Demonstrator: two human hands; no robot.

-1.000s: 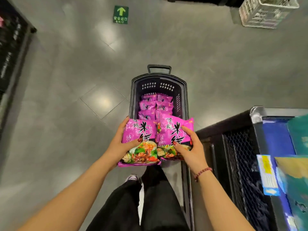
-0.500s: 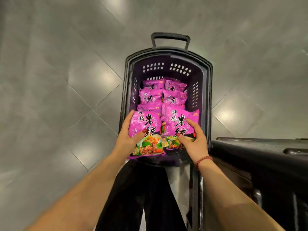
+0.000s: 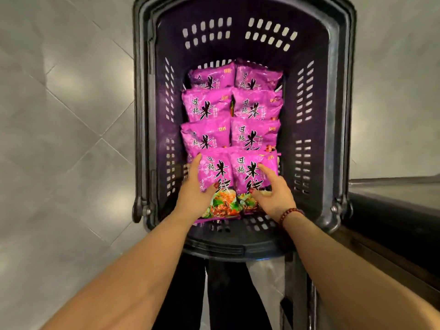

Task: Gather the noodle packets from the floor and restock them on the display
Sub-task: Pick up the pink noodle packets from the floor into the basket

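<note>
Grey tiled floor (image 3: 59, 139) at left. Left hand (image 3: 192, 196) grips the left packet (image 3: 217, 177), fingers together along its left edge, thumb pressed across the front. Beside it, touching, the right packet (image 3: 250, 172) is pinched by the right hand (image 3: 273, 194), forefinger and thumb on its face; other fingers cannot be told. Both sit low inside the basket (image 3: 333, 115), overlapping the near end of two rows of stacked packets (image 3: 254, 103). Bead bracelet (image 3: 289, 214) on the right wrist. Dark display unit (image 3: 392, 210) at far right.
</note>
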